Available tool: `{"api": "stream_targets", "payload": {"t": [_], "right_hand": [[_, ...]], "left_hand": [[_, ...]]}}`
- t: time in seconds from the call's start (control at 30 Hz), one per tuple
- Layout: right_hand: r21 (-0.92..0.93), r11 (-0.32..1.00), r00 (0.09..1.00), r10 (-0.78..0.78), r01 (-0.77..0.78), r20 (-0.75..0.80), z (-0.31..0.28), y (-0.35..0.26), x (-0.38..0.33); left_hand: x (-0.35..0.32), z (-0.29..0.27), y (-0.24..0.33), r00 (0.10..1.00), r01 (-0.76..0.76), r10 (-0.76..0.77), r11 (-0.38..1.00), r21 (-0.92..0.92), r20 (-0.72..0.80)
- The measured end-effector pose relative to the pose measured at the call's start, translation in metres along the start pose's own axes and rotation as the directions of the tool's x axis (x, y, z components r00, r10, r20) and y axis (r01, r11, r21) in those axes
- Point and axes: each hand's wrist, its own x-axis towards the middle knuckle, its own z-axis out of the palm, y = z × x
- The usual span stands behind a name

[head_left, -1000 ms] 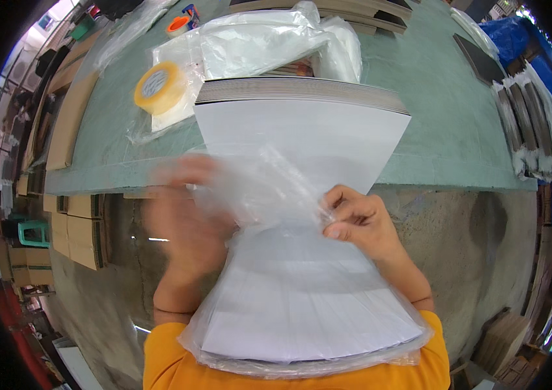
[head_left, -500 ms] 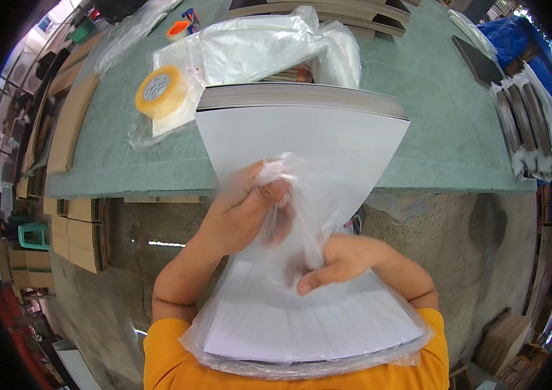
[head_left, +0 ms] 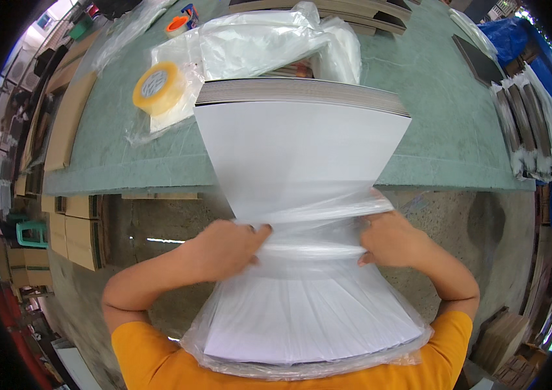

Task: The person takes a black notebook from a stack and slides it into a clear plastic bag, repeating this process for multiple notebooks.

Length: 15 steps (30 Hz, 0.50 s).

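A thick stack of white boards (head_left: 302, 149) slants between the table edge and my body, its far end showing many thin layers. A clear plastic bag (head_left: 308, 312) covers its near part, its gathered mouth crossing the stack's middle. At the stack's left edge, my left hand (head_left: 230, 250) is closed on the plastic, slightly blurred, with the index finger pointing inward. On the opposite edge my right hand (head_left: 393, 237) grips the bag's bunched rim, fingers curled over it. The undersides of both hands are hidden.
On the green table (head_left: 445, 143) lie a roll of clear tape (head_left: 159, 88), a pile of plastic bags (head_left: 256, 49) and an orange tape roll (head_left: 177, 26). Wrapped bundles (head_left: 529, 127) stand at the right. Cardboard boxes (head_left: 80, 231) sit below on the left.
My hands have moved apart from the middle of the stack to its two sides. The bunched plastic between them is now spread across the stack's width.
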Motion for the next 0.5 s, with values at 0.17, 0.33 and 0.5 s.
{"api": "stream_targets", "payload": {"t": [0.17, 0.33, 0.5], "right_hand": [[0.566, 0.824, 0.902, 0.259, -0.020, -0.346, -0.026, 0.005, -0.010], [0.747, 0.554, -0.149, 0.828, 0.367, -0.541, -0.006, 0.040, -0.009], [0.412, 0.910, -0.074, 0.414, 0.032, -0.907, -0.017, 0.020, 0.025]], "left_hand": [[-0.002, 0.041, -0.023, 0.978, 0.056, -0.104, 0.966, 0.251, 0.183], [-0.026, -0.057, 0.014, 0.891, 0.046, -0.280, 0.840, -0.541, -0.359], [-0.009, -0.066, -0.039, 0.103, 0.427, -0.266, 0.882, -0.198, -0.959]]}}
